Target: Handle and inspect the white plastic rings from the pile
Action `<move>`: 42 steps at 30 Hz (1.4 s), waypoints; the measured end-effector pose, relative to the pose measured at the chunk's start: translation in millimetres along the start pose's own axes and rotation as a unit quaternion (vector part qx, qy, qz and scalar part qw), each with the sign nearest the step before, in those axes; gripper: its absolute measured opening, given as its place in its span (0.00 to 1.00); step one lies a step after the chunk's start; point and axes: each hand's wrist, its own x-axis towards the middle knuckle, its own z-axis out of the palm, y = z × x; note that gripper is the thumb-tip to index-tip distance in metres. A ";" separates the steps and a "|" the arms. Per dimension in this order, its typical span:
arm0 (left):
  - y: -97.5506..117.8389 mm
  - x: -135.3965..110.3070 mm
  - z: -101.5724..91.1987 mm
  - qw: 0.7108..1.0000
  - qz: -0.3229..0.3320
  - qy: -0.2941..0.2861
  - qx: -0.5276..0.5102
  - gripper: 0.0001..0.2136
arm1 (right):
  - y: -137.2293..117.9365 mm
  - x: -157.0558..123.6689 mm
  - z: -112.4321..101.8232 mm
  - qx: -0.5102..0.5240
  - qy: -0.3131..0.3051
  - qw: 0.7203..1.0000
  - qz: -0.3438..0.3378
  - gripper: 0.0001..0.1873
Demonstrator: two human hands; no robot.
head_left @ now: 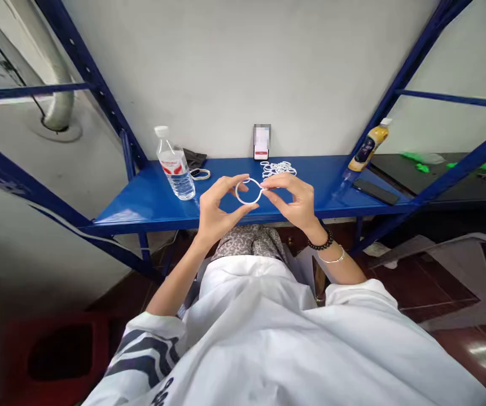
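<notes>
l hand point(215, 208) + r hand point(293, 200) pinch white ring point(249, 192) | water bottle point(175, 166) part full

A small workshop or factory workstation is showing here: a blue metal shelf point(149, 197) on slotted steel racking point(94, 79) is serving as a bench against a bare wall. Beyond the fingers point(243, 180), a heap of white rings point(279, 167) is lying; a ventilation duct point(58, 84) is running up far to their left.
</notes>
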 end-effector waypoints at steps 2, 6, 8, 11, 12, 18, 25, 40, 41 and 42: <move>0.5 0.0 0.7 1.000 -0.003 -0.006 0.010 0.23 | 0.4 -0.1 -0.2 -0.002 0.004 1.000 0.000 0.07; 0.7 0.2 1.4 1.000 -0.006 -0.005 0.027 0.24 | 1.2 -0.4 -0.3 -0.013 0.010 1.000 0.008 0.05; 0.3 0.4 1.2 0.999 -0.008 -0.001 0.031 0.24 | 1.6 -0.3 -0.1 -0.018 0.015 1.000 0.014 0.04; -0.4 1.0 0.4 0.999 -0.011 0.000 0.033 0.23 | 2.6 -0.2 0.0 -0.014 0.021 1.000 0.016 0.04; -0.7 1.1 0.2 0.999 -0.011 0.000 0.034 0.23 | 3.1 -0.3 0.1 -0.011 0.022 1.000 0.016 0.04; -4.2 1.1 -0.3 0.997 -0.001 0.011 0.073 0.21 | 8.3 -2.6 2.3 -0.008 0.024 0.999 0.026 0.04; -10.7 0.5 1.6 0.994 0.010 0.026 0.104 0.21 | 14.0 -5.5 6.4 0.011 0.021 0.996 0.081 0.09; -12.3 0.1 1.5 0.992 0.032 0.038 0.113 0.19 | 14.1 -5.9 6.2 -0.012 0.014 0.998 0.061 0.04; -12.3 0.0 1.7 0.993 0.034 0.038 0.110 0.19 | 14.2 -5.6 6.1 -0.010 0.017 0.998 0.052 0.04; -12.3 -0.1 1.9 0.993 0.035 0.038 0.109 0.19 | 14.6 -5.4 5.8 -0.007 0.020 0.999 0.043 0.03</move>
